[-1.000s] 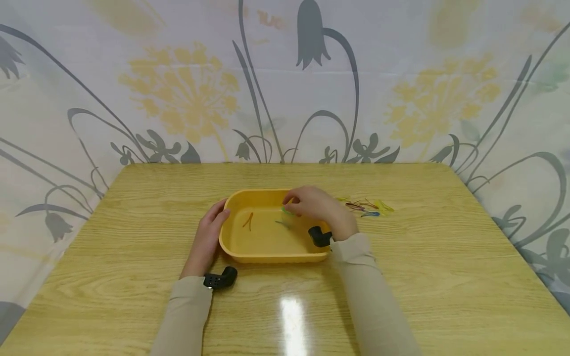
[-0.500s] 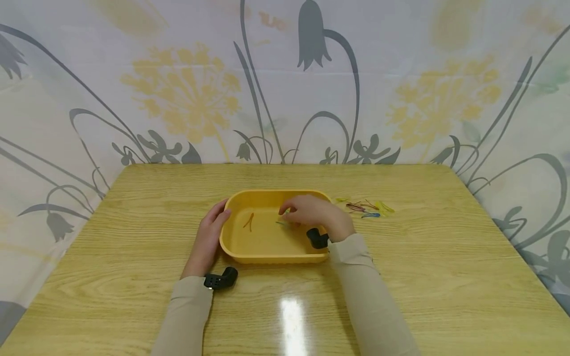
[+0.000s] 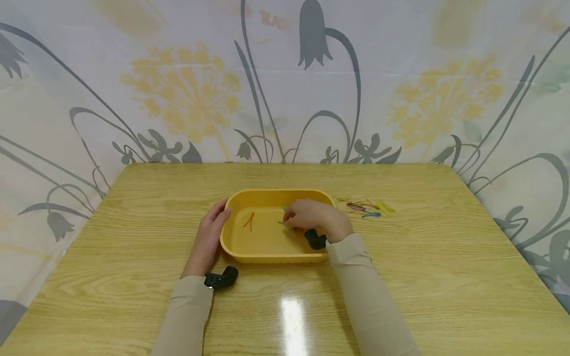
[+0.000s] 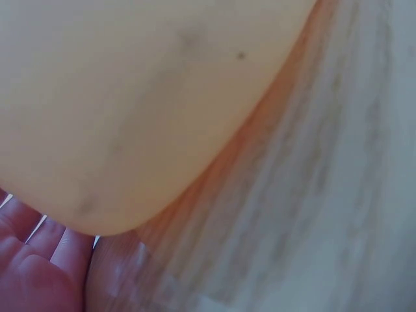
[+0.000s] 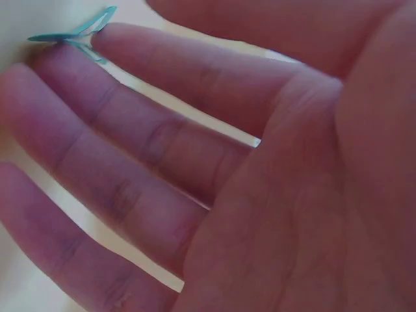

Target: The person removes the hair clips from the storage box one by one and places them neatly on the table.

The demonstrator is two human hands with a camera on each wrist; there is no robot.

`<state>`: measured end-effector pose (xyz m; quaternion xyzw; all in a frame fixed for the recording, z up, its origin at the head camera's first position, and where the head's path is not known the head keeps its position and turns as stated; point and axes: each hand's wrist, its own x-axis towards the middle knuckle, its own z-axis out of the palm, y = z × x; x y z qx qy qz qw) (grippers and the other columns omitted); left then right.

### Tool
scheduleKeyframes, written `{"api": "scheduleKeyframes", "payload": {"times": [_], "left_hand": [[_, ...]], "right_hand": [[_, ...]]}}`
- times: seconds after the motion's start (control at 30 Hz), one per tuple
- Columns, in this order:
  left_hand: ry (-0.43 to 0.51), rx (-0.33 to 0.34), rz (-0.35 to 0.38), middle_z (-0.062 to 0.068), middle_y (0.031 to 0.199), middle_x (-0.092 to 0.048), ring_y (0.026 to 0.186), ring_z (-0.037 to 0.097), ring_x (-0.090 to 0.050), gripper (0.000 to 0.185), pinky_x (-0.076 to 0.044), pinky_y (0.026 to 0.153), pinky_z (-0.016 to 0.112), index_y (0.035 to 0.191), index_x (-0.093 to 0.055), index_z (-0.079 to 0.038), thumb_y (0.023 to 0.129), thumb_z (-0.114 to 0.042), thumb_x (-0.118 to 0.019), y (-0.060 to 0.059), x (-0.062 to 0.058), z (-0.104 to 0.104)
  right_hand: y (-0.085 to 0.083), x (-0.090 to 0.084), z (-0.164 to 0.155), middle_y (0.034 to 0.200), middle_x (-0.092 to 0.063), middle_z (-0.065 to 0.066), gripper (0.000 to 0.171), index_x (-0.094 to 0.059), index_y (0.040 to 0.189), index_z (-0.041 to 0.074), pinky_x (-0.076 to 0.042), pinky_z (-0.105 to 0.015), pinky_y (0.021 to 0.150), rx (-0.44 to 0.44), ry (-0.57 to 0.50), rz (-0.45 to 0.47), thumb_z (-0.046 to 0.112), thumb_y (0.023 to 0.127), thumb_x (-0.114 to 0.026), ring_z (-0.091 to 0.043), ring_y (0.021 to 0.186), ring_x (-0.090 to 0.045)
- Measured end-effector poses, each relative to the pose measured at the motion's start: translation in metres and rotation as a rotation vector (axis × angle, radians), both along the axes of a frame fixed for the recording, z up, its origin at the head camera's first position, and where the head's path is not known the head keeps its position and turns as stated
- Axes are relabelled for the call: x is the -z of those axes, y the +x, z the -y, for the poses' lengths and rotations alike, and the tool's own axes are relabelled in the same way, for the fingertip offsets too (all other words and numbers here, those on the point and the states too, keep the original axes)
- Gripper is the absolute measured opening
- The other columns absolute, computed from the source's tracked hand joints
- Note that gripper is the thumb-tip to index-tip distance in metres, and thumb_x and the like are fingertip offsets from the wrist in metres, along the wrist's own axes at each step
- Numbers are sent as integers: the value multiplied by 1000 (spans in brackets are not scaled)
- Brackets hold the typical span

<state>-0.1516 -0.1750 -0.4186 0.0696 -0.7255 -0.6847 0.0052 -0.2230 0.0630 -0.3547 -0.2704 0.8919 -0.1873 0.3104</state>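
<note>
Fingertips [image 5: 97, 39] of the right hand [image 3: 313, 217]: extended and slightly spread, not curled; in the right wrist view a thin teal clip [image 5: 75, 34] lies at the tip of the upper finger, touching it or nearly so. Whether the thumb bears on the clip cannot be told; no pinch is visible.

Teal clip: small, slender, forked at one end. Position: on the floor of the yellow tray [image 3: 271, 257], right half, just ahead of the right fingertips and toward the tray's centre [image 3: 282, 223]. Long axis: roughly across the fingertips in the wrist view, pointing away to the left. Nearer hand: the right, by far.

Left hand [image 3: 207, 237]: fingers laid fairly straight along the tray's outer left wall, thumb at the rim; it rests against the tray [image 4: 130, 117] without closing round it. Well apart from the teal clip.

Orange clip [image 3: 248, 221]: on the tray floor, left half, long axis running front to back, touched by neither hand.

Loose clips [image 3: 367, 207]: a small mixed-colour scatter on the wooden table [image 3: 445, 277], just beyond the tray's right end.

Wrist cameras [image 3: 221, 279]: black, one on each beige sleeve.

Backdrop: floral-printed cloth [image 3: 187, 94] behind the table.
</note>
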Motion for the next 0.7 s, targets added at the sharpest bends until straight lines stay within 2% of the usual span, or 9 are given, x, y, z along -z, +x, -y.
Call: {"api": "scheduleKeyframes", "payload": {"times": [0.23, 0.5, 0.7], "left_hand": [[-21, -4, 6, -4, 141, -40, 125, 12, -40, 44, -33, 105, 33, 138, -42, -20, 97, -36, -44, 0, -1, 0], [-35, 4, 13, -4, 143, -38, 126, 13, -39, 46, -33, 105, 35, 139, -41, -21, 97, -38, -43, 1, -1, 0], [-26, 5, 19, -4, 143, -37, 127, 13, -39, 46, -32, 106, 35, 139, -40, -22, 96, -39, -44, 1, 0, 2]], "right_hand": [[3, 0, 1, 100, -65, -1, 18, -69, 101, 12, -47, -26, 71, -28, 37, -110, 12, 83, -66, -13, 80, -55], [9, -3, 3, 93, -64, 0, 11, -70, 91, 13, -47, -26, 61, 3, 70, -128, 9, 81, -68, -15, 76, -54], [11, -3, 6, 92, -65, 1, 11, -71, 90, 15, -50, -27, 62, -6, 100, -161, 10, 81, -69, -14, 77, -56]]}}
